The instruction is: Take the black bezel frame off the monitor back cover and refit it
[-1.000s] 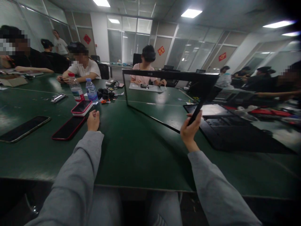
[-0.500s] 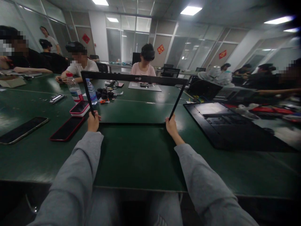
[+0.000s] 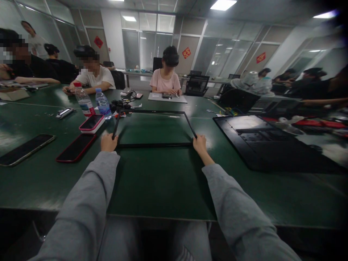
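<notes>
A thin black screen bezel (image 3: pixel 154 145), a rectangular open frame, is held between my two hands over the green table. My left hand (image 3: pixel 109 142) is closed round its left side near the close corner. On the opposite side my right hand (image 3: pixel 200 143) grips the matching spot. The bezel leans away from me, its far edge low over the table; whether that edge touches the tabletop I cannot tell. Through the opening the green surface shows.
Phones (image 3: pixel 76 148) and two water bottles (image 3: pixel 103 104) stand left of the bezel. To the right lies a large black panel (image 3: pixel 269 145). Across the green table (image 3: pixel 163 188), a person in pink (image 3: pixel 165 80) works over a light board (image 3: pixel 156 97). Cables (image 3: pixel 121 106) lie beyond the bottles.
The bezel's far edge has tipped down and away from me, from upright to nearly flat. Both hands keep their hold in about the same place.
</notes>
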Tool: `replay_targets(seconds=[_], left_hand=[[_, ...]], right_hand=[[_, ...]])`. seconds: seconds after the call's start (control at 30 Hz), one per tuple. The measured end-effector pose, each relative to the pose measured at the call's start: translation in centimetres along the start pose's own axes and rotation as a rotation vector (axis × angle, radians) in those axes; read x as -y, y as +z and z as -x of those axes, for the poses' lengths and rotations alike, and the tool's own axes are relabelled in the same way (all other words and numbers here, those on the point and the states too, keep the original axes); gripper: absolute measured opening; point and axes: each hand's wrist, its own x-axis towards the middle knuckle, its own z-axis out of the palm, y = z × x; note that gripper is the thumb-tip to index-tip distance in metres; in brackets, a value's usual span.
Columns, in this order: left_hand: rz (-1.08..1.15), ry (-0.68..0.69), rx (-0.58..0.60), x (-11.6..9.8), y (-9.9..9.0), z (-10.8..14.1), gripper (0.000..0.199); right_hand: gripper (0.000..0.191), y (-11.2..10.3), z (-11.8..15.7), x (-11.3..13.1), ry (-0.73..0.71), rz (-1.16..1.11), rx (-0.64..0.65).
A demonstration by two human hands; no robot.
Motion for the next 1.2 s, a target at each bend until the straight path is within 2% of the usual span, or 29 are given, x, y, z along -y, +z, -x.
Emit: replay_targets(seconds=[0.13,0.3,0.87,1.2], left_hand=[[-0.145,0.007,0.051,-0.2,-0.6,0.2,0.040],[-0.211,-0.004,0.103,-0.5,-0.9,0.2,0.043],[-0.193,-0.010,0.092,-0.4,-0.8,0.3,0.045],[-0.160,-0.009,0.074,0.0,-0.4,0.1,0.045]], right_hand=[[0.046,-0.4,0.6,0.7,0.067,0.187,0.032],[0.044,-1.0,1.0,1.3,0.109,0.281,0.084],[0.046,-1.0,0.7,0.7,0.107,0.296,0.117],[0.048,-0.5,0.1,-0.3,0.053,0.333,0.114]])
